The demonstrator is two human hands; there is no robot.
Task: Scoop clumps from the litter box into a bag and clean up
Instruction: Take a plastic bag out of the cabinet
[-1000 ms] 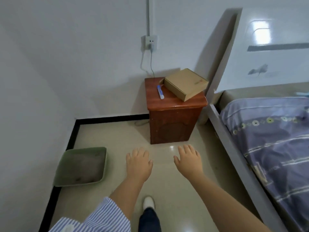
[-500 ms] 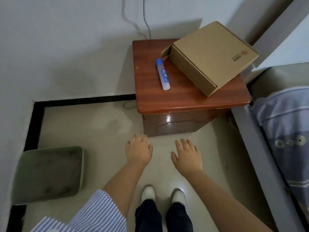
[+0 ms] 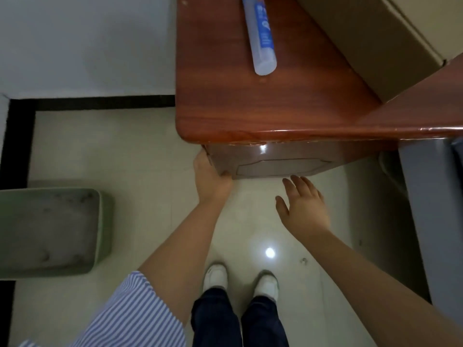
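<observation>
A green litter box filled with grey litter sits on the floor at the left, against the wall. My left hand is at the lower left front corner of the red-brown nightstand. Its thumb lies on the front panel and its fingers wrap out of sight round the side edge. To its right, my right hand hovers just in front of the nightstand's front panel with fingers spread, holding nothing. No scoop or bag shows.
A blue-and-white tube and a cardboard box lie on the nightstand top. The grey bed frame runs along the right. My white shoes stand on the shiny tile floor between the litter box and the bed.
I have stepped up to the nightstand and bent over it. My left hand went forward and took hold of its left front corner; my right hand came close to the front panel.
</observation>
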